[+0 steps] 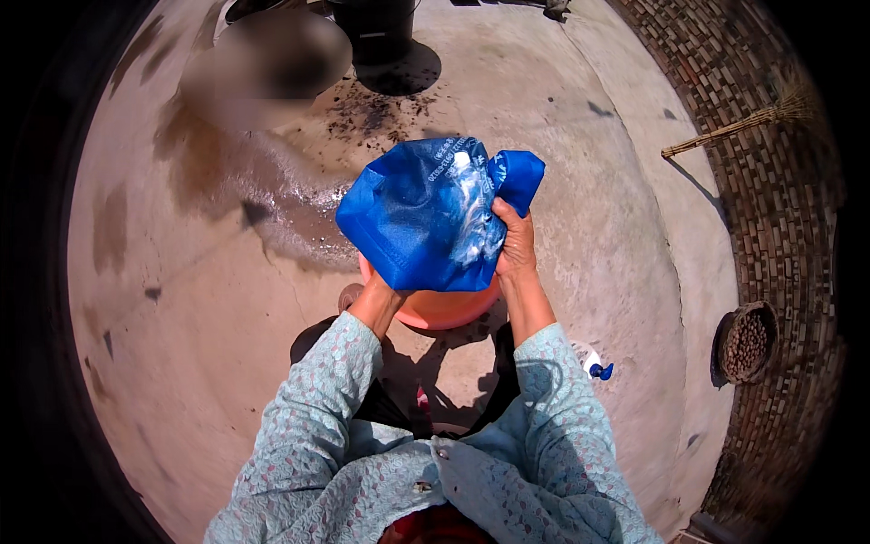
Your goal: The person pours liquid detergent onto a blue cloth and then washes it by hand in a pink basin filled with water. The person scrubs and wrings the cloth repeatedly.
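Note:
A blue fabric bag [399, 213] with pale print is raised in front of me, white suds smeared over its right side. My right hand [517, 240] is closed on the bag's right edge, thumb on top, and a folded blue end sticks out above it. The bag covers most of my left hand [385, 296]; only the part by the wrist shows at the bag's lower left edge, and its fingers are hidden. Directly below the bag stands an orange-pink basin [444, 314], its inside mostly covered from sight.
A white bottle with a blue pump top [600, 371] is on the concrete to the right. Farther right are a round basket [748, 343] of small brown lumps and a straw broom [748, 120] by brick paving. A black bucket [376, 32] stands beyond wet, dirt-strewn ground.

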Tool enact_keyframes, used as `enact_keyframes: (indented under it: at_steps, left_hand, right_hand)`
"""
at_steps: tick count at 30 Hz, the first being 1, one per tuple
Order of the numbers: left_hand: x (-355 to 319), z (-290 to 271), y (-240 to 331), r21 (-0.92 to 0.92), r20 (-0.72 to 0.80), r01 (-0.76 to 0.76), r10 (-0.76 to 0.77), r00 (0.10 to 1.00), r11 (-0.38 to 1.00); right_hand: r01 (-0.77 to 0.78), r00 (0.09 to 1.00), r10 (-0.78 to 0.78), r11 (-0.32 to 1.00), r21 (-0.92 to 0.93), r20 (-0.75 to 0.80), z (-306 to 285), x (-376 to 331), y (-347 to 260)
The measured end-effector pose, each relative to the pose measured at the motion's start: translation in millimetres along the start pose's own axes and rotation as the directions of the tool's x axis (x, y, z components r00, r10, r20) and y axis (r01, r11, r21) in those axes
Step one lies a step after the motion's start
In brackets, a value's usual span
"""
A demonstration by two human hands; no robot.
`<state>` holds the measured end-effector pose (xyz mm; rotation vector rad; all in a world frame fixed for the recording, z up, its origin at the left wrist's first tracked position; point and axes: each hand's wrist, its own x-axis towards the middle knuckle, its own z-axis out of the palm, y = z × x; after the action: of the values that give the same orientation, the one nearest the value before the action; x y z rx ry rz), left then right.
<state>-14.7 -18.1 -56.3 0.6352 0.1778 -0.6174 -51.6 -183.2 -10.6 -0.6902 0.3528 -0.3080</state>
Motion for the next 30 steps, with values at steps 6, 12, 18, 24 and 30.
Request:
enact_keyframes:
  at_steps: [6,12,18,24,30]
  left_hand:
    - [4,-7,14,0.156,0.085,-0.003,-0.01,0.996,0.988]
    - [6,-14,21,0.314,0.078,-0.078,0.056,0.995,0.946]
    - [1,-15,42,-0.163,-0.064,0.047,-0.058,0.996,0.986]
    - [0,-44,63,-0.259,0.224,0.145,-0.087,0.971,0.955]
    - [-17,16,80,-0.037,0.124,0.306,-0.3,0.946,0.951]
  right_hand:
    - [-0.002,1.0,0.005,0.982,0.188,-0.015,-25,13,-25]
    - [-0.08,0.997,0.08,0.94,0.331,0.015,-32,11,-34]
    - [-0.048,0.998,0.058,0.946,0.321,-0.024,-32,6,-40]
    - [-0.007,1.0,0.006,0.989,0.146,0.011,-31,10,-44]
    - [0.206,0.978,-0.206,0.963,-0.172,0.017,-17,5,-35]
